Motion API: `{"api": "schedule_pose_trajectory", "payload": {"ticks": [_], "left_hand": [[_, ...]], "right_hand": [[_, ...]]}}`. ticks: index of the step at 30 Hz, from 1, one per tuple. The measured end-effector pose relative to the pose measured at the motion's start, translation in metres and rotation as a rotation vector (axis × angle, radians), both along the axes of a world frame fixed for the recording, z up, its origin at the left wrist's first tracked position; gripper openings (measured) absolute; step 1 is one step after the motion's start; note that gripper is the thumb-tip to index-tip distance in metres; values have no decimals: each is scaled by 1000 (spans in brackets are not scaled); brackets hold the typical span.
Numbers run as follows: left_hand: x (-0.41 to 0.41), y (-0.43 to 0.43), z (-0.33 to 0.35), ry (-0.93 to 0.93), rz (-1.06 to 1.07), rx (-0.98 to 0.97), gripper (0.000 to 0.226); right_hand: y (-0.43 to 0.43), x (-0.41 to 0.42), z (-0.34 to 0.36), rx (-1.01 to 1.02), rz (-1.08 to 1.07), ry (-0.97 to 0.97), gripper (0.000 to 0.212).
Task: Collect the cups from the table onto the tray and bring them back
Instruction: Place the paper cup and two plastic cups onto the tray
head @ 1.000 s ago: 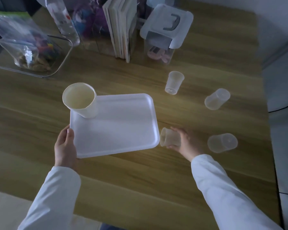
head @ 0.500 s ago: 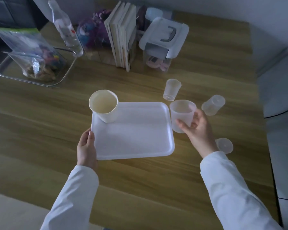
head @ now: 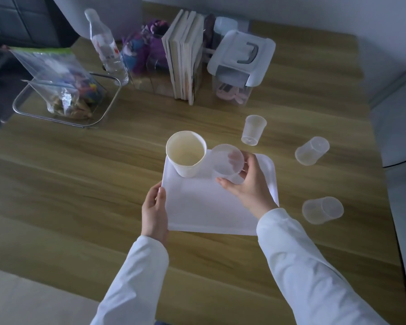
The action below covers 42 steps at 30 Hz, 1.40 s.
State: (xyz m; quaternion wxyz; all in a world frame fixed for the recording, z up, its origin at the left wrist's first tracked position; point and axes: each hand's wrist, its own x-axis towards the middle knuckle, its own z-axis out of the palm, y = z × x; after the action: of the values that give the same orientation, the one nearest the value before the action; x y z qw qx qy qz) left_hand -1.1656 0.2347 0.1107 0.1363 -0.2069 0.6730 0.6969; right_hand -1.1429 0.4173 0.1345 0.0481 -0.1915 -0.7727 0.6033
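A white tray (head: 197, 207) lies on the wooden table (head: 80, 184). My left hand (head: 154, 211) grips its left edge. A white paper cup (head: 186, 157) stands upright on the tray's far left corner. My right hand (head: 246, 184) holds a clear plastic cup (head: 225, 160) upright over the tray, just right of the paper cup. One clear cup (head: 253, 129) stands upside down on the table beyond the tray. Two more clear cups lie on their sides to the right, one farther (head: 311, 150) and one nearer (head: 322, 209).
Along the table's far side are a glass dish (head: 24, 106) with a bag of snacks, a water bottle (head: 106, 45), a row of books (head: 185, 55) and a lidded plastic box (head: 240, 59). The table's right edge runs close to the two fallen cups.
My right hand picked up a clear cup lying beside the tray, turned it upright and carried it left over the tray next to the paper cup. My left hand stayed on the tray's edge.
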Motion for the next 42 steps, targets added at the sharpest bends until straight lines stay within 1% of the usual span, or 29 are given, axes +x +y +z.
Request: {"api": "schedule_pose_trajectory", "payload": {"ticks": [5, 12, 14, 17, 18, 20, 24, 26, 29, 34, 38, 40, 42], "left_hand": [[-2, -5, 1, 13, -11, -6, 20], [-10, -10, -4, -17, -12, 1, 21], [-14, -9, -4, -18, -16, 5, 21], [-23, -7, -9, -26, -3, -2, 21], [-25, -7, -11, -25, 1, -14, 22], [-31, -7, -15, -20, 4, -36, 25], [-48, -6, -25, -31, 29, -53, 25], [-57, -6, -30, -40, 43, -62, 23], [-71, -6, -38, -40, 64, -75, 23], [-91, -4, -47, -64, 81, -88, 27], [-104, -3, -55, -84, 85, -88, 22], [-107, -1, -59, -89, 83, -94, 21], [-109, 0, -61, -107, 84, -91, 21]], "right_hand": [[-9, -6, -2, -14, 15, 0, 61], [-14, -17, -5, 5, 31, -6, 61], [-12, -20, -6, 34, 39, -18, 67], [3, -21, -4, 49, 57, -38, 87], [12, -20, -2, 52, 50, -43, 89], [33, -18, 2, 54, -8, -43, 81], [75, -30, 2, 106, -259, -58, 62], [90, -43, -2, 98, -369, -96, 55], [107, -67, -20, 56, -438, -216, 54], [121, -111, -50, -21, -450, -404, 66], [125, -138, -64, -32, -446, -490, 75], [127, -146, -70, 2, -444, -518, 76], [127, -150, -74, 18, -429, -528, 70]]}}
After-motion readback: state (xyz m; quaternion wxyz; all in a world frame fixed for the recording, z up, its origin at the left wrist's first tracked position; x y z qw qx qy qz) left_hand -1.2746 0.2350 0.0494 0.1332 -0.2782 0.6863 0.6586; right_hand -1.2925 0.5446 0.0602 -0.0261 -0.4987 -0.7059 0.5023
